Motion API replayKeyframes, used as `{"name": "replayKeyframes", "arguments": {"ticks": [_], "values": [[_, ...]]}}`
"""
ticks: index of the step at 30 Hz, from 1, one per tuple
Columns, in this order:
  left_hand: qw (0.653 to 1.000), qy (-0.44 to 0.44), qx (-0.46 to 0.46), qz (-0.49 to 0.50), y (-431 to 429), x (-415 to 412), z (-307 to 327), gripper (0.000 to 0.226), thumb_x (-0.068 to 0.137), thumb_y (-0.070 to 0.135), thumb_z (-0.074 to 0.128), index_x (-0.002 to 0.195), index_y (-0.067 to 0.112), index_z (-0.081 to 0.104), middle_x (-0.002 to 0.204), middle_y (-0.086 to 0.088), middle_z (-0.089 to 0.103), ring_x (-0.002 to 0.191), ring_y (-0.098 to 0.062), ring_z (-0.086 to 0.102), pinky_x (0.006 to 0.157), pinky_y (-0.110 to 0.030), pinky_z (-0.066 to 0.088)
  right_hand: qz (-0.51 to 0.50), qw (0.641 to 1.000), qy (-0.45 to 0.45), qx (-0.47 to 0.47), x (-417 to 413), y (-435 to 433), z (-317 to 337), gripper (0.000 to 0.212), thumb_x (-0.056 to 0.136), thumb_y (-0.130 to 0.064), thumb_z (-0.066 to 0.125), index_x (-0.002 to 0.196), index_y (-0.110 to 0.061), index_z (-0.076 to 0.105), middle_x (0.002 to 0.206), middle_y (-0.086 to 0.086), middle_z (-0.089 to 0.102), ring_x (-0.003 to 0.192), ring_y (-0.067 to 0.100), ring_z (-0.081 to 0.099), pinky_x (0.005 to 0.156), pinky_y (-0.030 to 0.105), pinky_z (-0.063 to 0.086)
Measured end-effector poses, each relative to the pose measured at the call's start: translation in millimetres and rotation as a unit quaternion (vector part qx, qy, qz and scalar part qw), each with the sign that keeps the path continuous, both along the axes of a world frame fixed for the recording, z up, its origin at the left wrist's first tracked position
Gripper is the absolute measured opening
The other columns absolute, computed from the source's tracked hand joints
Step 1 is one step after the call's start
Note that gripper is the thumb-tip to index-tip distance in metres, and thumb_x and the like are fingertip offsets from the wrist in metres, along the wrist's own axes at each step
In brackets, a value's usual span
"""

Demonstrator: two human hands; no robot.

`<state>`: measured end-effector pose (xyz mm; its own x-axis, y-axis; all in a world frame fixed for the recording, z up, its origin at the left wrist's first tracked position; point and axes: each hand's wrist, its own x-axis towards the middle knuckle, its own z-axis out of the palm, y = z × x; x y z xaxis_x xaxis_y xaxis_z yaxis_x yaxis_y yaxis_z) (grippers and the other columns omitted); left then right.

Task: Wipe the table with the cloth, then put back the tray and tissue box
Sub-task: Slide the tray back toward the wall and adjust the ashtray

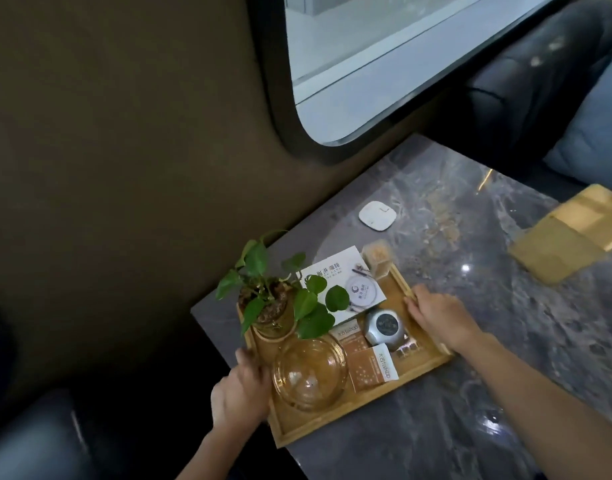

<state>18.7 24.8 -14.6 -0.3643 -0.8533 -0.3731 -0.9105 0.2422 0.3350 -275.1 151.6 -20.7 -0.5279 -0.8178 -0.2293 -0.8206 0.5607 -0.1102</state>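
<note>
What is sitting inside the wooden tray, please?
The wooden tray holds a leafy potted plant, clear glass bowl, white card, silver round device and orange packets. Leaves hide part of the card.

— What surrounds the spot?
— A dark olive wall [124,150], a rounded black-framed window [367,57] letting in daylight.
— Seating?
— A dark sofa [526,74] with a blue cushion [595,133].

Dim overall. Daylight enters through the window [384,64] at upper right of the frame; small glare spots glint on the polished surface [471,271]. The lower left sinks into shadow. Soft focus throughout, edges bowed by the wide lens.
</note>
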Motion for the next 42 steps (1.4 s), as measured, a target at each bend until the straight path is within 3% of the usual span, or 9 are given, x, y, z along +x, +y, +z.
{"name": "replayKeyframes", "arguments": {"ticks": [10, 13, 16, 20, 23, 25, 29, 38, 42], "values": [[0.994, 0.059, 0.012, 0.091, 13, 20, 3, 0.023, 0.090, 0.035, 0.043, 0.096, 0.014, 0.038, 0.083, -0.008, 0.063, 0.084, -0.034, 0.066, 0.066, -0.035, 0.046, 0.051, 0.998, -0.007, 0.026, 2, -36, -1, 0.034, 0.098, -0.037, 0.029, 0.109, -0.008, 0.043, 0.094, 0.019, 0.070, 0.086, 0.037, 0.065, 0.076, 0.044, 0.050], [0.992, 0.069, 0.034, 0.100, 14, 21, 5, 0.021, 0.091, 0.033, 0.041, 0.099, 0.014, 0.039, 0.090, -0.011, 0.066, 0.084, -0.035, 0.066, 0.067, -0.036, 0.047, 0.006, 0.996, -0.082, -0.019, 1, -32, 0, 0.029, 0.095, -0.042, 0.035, 0.089, -0.015, 0.046, 0.091, 0.014, 0.068, 0.081, 0.031, 0.063, 0.071, 0.040, 0.049], [0.984, 0.118, 0.097, 0.089, 16, 32, 7, 0.021, 0.092, 0.034, 0.042, 0.105, 0.017, 0.041, 0.095, -0.010, 0.066, 0.084, -0.029, 0.065, 0.077, -0.041, 0.052, -0.048, 0.982, -0.162, -0.082, 0, -18, -1, 0.032, 0.090, -0.044, 0.046, 0.100, -0.017, 0.059, 0.088, -0.001, 0.061, 0.080, 0.019, 0.057, 0.070, 0.034, 0.046], [0.965, 0.171, 0.196, -0.014, 30, 50, 12, 0.077, 0.077, 0.043, 0.064, 0.139, 0.025, 0.022, 0.113, 0.003, 0.055, 0.099, -0.012, 0.058, 0.088, -0.032, 0.051, -0.087, 0.943, -0.304, -0.099, -4, 17, 4, 0.070, 0.066, -0.060, 0.064, 0.128, -0.030, 0.051, 0.087, -0.014, 0.045, 0.077, 0.004, 0.046, 0.065, 0.023, 0.037], [0.971, 0.116, 0.206, -0.041, 41, 50, 11, 0.123, 0.061, 0.057, 0.073, 0.146, 0.024, -0.009, 0.140, 0.001, 0.037, 0.126, -0.015, 0.042, 0.105, -0.028, 0.039, -0.050, 0.931, -0.362, -0.002, -10, 37, 7, 0.106, 0.046, -0.064, 0.077, 0.138, -0.040, 0.032, 0.114, -0.012, 0.044, 0.105, 0.007, 0.046, 0.094, 0.028, 0.039], [0.975, 0.088, 0.200, -0.044, 45, 46, 10, 0.132, 0.064, 0.053, 0.074, 0.143, 0.015, -0.024, 0.152, -0.002, 0.024, 0.135, -0.016, 0.033, 0.108, -0.026, 0.034, -0.007, 0.939, -0.343, 0.029, -10, 42, 5, 0.109, 0.049, -0.050, 0.085, 0.139, -0.046, 0.023, 0.127, -0.013, 0.040, 0.119, 0.006, 0.037, 0.106, 0.029, 0.030], [0.982, 0.072, 0.175, -0.028, 50, 40, 10, 0.128, 0.068, 0.050, 0.071, 0.141, 0.010, -0.026, 0.143, -0.003, 0.041, 0.124, -0.017, 0.048, 0.096, -0.025, 0.043, -0.005, 0.950, -0.310, -0.028, -6, 36, 1, 0.089, 0.058, -0.018, 0.085, 0.110, -0.071, 0.037, 0.112, -0.025, 0.061, 0.102, 0.002, 0.058, 0.092, 0.028, 0.044], [0.983, 0.139, 0.123, 0.005, 46, 43, 6, 0.111, 0.067, 0.046, 0.072, 0.145, 0.022, -0.003, 0.131, 0.001, 0.051, 0.108, -0.016, 0.057, 0.088, -0.034, 0.052, -0.018, 0.977, -0.210, -0.033, -2, 4, 3, 0.074, 0.063, -0.013, 0.082, 0.125, -0.037, 0.049, 0.096, -0.012, 0.063, 0.090, 0.013, 0.058, 0.082, 0.033, 0.046], [0.981, 0.159, 0.108, 0.035, 33, 44, 5, 0.105, 0.067, 0.044, 0.073, 0.144, 0.025, 0.005, 0.127, 0.001, 0.053, 0.104, -0.016, 0.059, 0.085, -0.037, 0.054, 0.003, 0.985, -0.170, -0.013, 3, -24, 9, 0.071, 0.068, -0.016, 0.079, 0.131, -0.028, 0.048, 0.115, 0.004, 0.064, 0.104, 0.023, 0.058, 0.089, 0.037, 0.047]]}}
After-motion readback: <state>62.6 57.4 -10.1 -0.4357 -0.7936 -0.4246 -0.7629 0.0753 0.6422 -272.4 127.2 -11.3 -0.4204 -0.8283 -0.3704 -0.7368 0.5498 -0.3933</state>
